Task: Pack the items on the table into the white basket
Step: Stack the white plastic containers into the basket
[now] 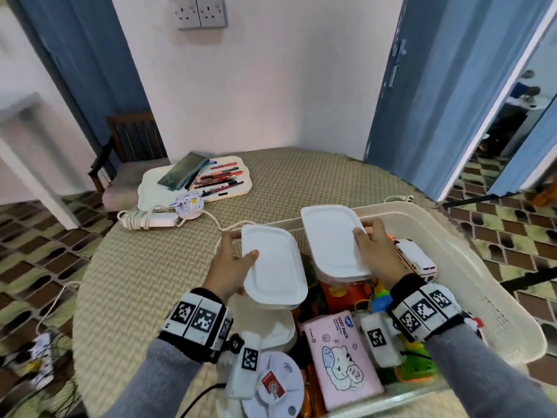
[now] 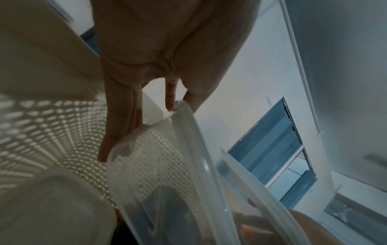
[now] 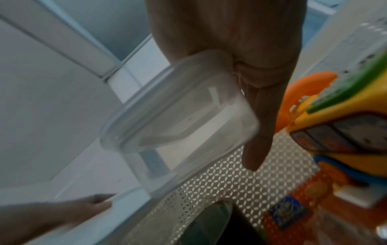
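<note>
My left hand [image 1: 232, 267] grips a clear plastic container with a white lid [image 1: 272, 263] above the left end of the white basket [image 1: 470, 267], thumb on the lid and fingers down its side. In the left wrist view the fingers [image 2: 117, 119] lie along the container's clear wall [image 2: 159, 174]. My right hand [image 1: 373, 248] grips a second white-lidded container [image 1: 331, 242] over the basket's middle, thumb on top. From the right wrist the clear box [image 3: 178, 119] shows against my fingers [image 3: 259, 119].
The basket holds a pink tissue pack [image 1: 340, 360], an orange packet [image 1: 343, 294], colourful toys [image 1: 416, 260] and a white round device [image 1: 277, 384]. On the woven table [image 1: 144, 282] lie a tray of pens [image 1: 196, 182], a white charger with cable [image 1: 150, 220] and a round gadget [image 1: 188, 205].
</note>
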{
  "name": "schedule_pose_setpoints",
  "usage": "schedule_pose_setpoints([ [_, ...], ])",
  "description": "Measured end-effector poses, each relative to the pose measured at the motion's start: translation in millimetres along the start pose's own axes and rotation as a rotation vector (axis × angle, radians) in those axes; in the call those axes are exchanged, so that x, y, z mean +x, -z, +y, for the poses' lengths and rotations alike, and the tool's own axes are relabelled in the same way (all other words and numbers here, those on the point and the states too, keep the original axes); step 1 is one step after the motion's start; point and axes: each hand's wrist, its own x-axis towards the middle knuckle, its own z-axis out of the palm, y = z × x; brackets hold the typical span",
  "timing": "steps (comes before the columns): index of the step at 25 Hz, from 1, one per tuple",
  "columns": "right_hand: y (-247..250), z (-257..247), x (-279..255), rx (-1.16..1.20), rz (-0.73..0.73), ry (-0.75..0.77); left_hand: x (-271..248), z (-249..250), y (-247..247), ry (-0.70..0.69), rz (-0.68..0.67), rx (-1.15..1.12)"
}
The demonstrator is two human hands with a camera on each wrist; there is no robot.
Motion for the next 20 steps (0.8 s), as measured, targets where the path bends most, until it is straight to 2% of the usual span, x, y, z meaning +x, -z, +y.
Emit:
schedule_pose_setpoints([
  [4, 9, 1, 14, 0.024, -0.133, 0.021, -7, -1, -2, -0.068, 0.117, 0.182],
  [7, 14, 3, 18, 0.001, -0.210, 0.025, -11, -4, -7, -0.060, 0.174, 0.380],
  [13, 15, -5, 3, -0.140, -0.191, 0.181, -19, -2, -19, 0.048, 0.243, 0.736],
  [20, 19, -10, 1, -0.166, -0.193, 0.157, -4, -2, -20, 0.192, 0.175, 0.857],
])
